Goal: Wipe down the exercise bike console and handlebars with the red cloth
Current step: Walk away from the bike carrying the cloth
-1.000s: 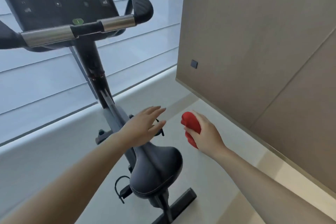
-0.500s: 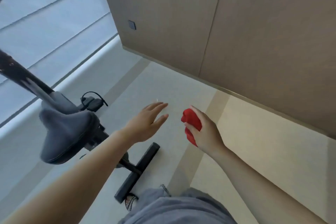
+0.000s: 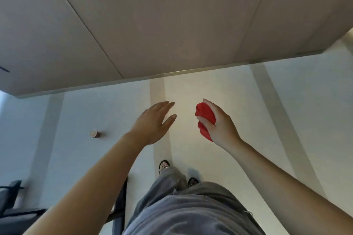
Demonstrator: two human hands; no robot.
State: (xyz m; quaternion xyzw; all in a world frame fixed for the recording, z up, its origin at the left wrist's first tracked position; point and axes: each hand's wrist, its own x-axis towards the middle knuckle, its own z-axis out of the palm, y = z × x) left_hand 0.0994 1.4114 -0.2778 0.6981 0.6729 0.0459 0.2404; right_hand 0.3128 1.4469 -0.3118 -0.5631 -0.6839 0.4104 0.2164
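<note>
My right hand grips the bunched red cloth in front of me, above the floor. My left hand hovers a little to its left with the fingers straight and nothing in it. Of the exercise bike only dark parts show: its base bar behind my left forearm and a dark piece at the lower left edge. The console and handlebars are out of view.
A brown panelled wall fills the upper half and meets the pale floor ahead. A small brown cylinder lies on the floor to the left. My grey trousers and sandalled feet are below.
The view has swung right and down, away from the bike; console, handlebars and saddle have left the frame. Both hands keep their pose, the right one still gripping the cloth.
</note>
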